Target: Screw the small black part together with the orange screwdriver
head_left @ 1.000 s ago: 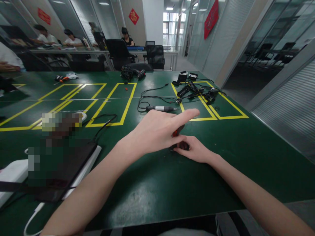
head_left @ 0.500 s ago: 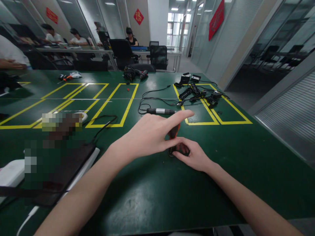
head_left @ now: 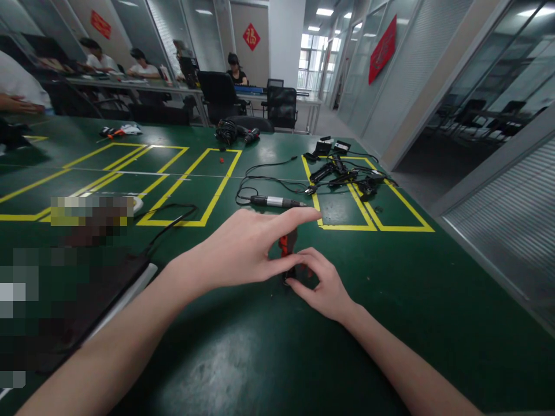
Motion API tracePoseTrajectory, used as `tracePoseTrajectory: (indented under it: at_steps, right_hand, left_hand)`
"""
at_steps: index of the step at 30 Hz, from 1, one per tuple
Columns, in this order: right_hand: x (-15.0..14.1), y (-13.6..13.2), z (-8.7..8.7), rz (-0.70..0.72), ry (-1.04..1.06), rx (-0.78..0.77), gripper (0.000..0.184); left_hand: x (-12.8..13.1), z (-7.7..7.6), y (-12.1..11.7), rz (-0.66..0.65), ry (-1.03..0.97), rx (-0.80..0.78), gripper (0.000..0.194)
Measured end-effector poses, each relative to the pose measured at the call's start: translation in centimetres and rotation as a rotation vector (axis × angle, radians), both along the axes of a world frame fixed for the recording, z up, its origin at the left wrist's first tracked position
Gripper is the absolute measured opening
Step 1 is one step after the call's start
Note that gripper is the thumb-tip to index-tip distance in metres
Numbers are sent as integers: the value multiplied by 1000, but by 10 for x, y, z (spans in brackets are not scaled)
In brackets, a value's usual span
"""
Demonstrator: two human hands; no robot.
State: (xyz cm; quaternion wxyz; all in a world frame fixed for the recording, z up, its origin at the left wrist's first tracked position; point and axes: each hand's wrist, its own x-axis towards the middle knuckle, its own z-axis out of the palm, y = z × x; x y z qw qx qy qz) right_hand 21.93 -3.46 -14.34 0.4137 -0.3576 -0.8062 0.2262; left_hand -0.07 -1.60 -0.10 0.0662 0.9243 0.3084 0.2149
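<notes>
A red-and-black screwdriver (head_left: 286, 244) stands nearly upright over the green table, its handle seen between the thumb and index finger of my left hand (head_left: 247, 248). That hand curls round the handle from the left; its index finger reaches out over the top and its other fingers are hidden. Low at the tool's foot, my right hand (head_left: 325, 286) pinches a small dark part (head_left: 287, 278) with thumb and fingers. What kind of part it is I cannot make out. The two hands meet at the fingertips.
A black-and-silver corded electric screwdriver (head_left: 275, 201) lies just beyond my hands. Black cables and devices (head_left: 342, 170) are heaped at the back right. A power drill (head_left: 250, 136) and coiled cable sit at the far edge. Blurred items (head_left: 95, 277) lie at left. Yellow tape (head_left: 217, 196) marks the table (head_left: 416, 323).
The view has shifted, so the hands and table things sit differently in it. Both hands keep their hold, with slightly more of the screwdriver's red handle showing.
</notes>
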Motion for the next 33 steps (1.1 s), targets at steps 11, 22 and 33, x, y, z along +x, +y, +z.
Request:
tracePoseTrajectory:
  at_steps: [11,22,33]
  right_hand:
    - [3,3,-5,62,21,46,49]
    - [6,0,4,63,-64,191,32]
    - [7,1,5,57,-144,200,27]
  left_hand:
    - [-2,-1,-4,-43,-46,13,62]
    - [-1,0,-4,1,35,65,59]
    - [6,4,-9,37,93,50,58]
